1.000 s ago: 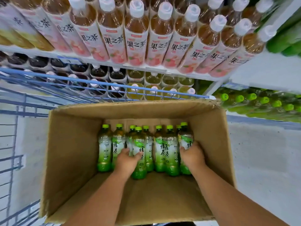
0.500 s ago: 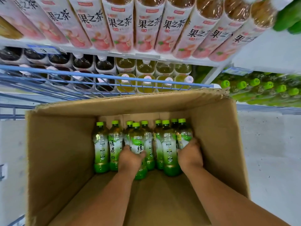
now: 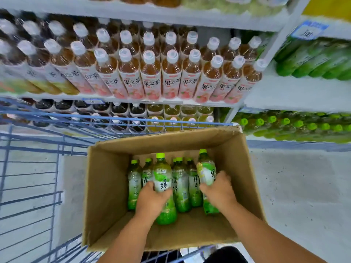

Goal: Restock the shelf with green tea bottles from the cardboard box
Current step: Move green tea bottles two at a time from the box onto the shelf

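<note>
An open cardboard box (image 3: 106, 186) sits in a blue wire cart and holds several green tea bottles (image 3: 181, 185) with green caps, standing along its far wall. My left hand (image 3: 152, 200) is wrapped around one green tea bottle (image 3: 162, 179), raised above its neighbours. My right hand (image 3: 218, 190) grips another green tea bottle (image 3: 206, 171) at the right end, also raised and tilted. A shelf (image 3: 296, 97) at the right carries rows of green-capped bottles (image 3: 284, 122).
The blue wire cart (image 3: 28, 168) surrounds the box and extends to the left. Straight ahead, shelves hold pink-labelled tea bottles (image 3: 152, 76) with white caps and darker drinks (image 3: 117, 111) below. Grey floor (image 3: 303, 186) lies to the right.
Both hands have lifted their bottles up out of the row. The head has tilted up, so more of the shelves shows and the box sits lower in view.
</note>
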Demonstrator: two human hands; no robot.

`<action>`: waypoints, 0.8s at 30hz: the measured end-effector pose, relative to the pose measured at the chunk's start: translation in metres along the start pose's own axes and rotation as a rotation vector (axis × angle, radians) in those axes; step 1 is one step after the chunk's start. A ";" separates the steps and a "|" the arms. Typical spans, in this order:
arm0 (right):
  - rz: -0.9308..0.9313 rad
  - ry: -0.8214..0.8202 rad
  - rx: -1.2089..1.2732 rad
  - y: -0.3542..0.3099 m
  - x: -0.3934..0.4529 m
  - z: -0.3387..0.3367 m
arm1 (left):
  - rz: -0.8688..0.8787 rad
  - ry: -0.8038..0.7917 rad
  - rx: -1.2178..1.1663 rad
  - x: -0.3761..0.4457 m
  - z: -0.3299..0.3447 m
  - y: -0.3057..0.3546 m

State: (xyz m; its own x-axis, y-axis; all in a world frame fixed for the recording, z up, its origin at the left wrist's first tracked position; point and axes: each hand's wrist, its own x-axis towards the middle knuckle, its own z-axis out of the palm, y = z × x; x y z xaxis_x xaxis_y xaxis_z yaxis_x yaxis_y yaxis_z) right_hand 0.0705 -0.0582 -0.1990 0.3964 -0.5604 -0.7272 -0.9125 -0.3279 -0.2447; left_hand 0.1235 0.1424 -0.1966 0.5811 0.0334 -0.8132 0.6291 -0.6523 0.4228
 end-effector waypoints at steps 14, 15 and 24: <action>-0.410 0.041 0.358 0.054 -0.103 -0.139 | 0.322 0.171 0.000 -0.159 0.029 0.087; -0.423 0.047 0.377 0.066 -0.104 -0.152 | 0.349 0.183 -0.005 -0.174 0.040 0.094; -0.497 0.173 0.549 0.190 -0.108 -0.272 | 0.536 0.215 -0.019 -0.284 0.173 0.153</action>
State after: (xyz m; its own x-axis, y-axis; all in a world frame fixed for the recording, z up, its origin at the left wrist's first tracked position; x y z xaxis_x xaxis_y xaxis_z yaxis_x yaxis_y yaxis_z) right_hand -0.1181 -0.2667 0.0077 0.7433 -0.5714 -0.3480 -0.5236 -0.1732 -0.8342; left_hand -0.0344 -0.0977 0.0305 0.9119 -0.1436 -0.3844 0.2258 -0.6065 0.7624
